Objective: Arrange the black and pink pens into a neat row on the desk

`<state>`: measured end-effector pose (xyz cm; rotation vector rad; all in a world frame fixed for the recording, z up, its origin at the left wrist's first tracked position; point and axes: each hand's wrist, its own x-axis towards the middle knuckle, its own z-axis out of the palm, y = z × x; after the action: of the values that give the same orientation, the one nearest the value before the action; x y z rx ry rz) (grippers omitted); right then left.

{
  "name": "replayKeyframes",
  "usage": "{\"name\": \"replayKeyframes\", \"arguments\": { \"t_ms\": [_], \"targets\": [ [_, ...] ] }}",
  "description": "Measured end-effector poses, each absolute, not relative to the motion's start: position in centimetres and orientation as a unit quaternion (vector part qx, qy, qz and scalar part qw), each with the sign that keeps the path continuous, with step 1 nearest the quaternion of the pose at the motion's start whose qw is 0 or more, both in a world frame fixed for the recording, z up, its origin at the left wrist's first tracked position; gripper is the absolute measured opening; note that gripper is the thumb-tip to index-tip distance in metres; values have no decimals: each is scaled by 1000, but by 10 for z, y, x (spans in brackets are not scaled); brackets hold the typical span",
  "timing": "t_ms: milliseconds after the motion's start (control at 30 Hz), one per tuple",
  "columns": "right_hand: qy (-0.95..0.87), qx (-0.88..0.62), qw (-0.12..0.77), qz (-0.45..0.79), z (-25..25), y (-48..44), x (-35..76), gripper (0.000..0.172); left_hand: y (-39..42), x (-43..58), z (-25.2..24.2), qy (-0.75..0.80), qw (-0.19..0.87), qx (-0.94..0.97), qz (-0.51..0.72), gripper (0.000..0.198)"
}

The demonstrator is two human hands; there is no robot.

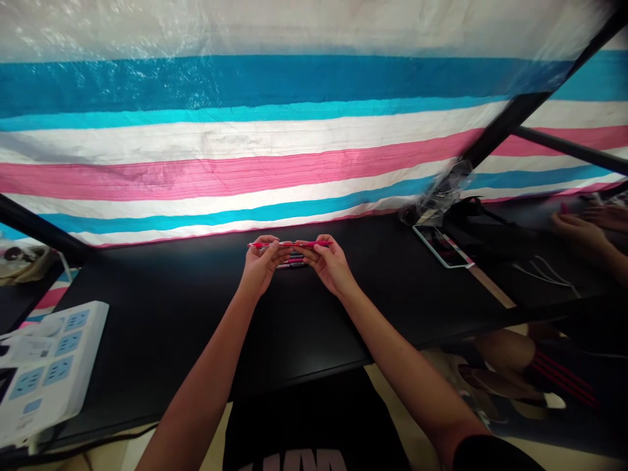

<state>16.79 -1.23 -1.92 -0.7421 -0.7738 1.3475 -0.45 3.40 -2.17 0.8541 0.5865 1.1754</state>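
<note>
A slim red pen [294, 244] is held level above the black table [186, 307]. My left hand [260, 265] pinches its left part, and my right hand [333, 265] pinches the right part. The fingers of both hands are closed around it, with the fingertips close together near its middle. Just below, between the hands, several more pens [292, 263] lie side by side on the tabletop. My hands partly hide them, so their full length does not show.
A white power strip [73, 366] sits at the table's left end. Toward the right are a phone [444, 247], clear plastic wrapping [446, 190] and a white cable [544, 275]. A striped sheet [245, 170] hangs behind. Another person's hand [579, 229] shows at far right.
</note>
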Motion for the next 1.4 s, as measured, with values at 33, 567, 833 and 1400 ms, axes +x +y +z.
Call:
{"name": "replayKeyframes", "arguments": {
  "t_ms": [33, 567, 833, 1400],
  "targets": [
    [-340, -328, 652, 593, -19, -12, 168, 32, 34, -5, -21, 266, 708, 385, 529, 40],
    [-321, -370, 696, 525, -20, -7, 174, 31, 42, -12, -20, 285, 687, 370, 556, 43],
    [-382, -417, 701, 435, -23, -9, 175, 14, 39, -10, -19, 284, 689, 388, 542, 38],
    [-436, -433, 635, 468, -35, -6, 166, 25, 37, -10, -18, 269, 715, 418, 492, 38]
  ]
}}
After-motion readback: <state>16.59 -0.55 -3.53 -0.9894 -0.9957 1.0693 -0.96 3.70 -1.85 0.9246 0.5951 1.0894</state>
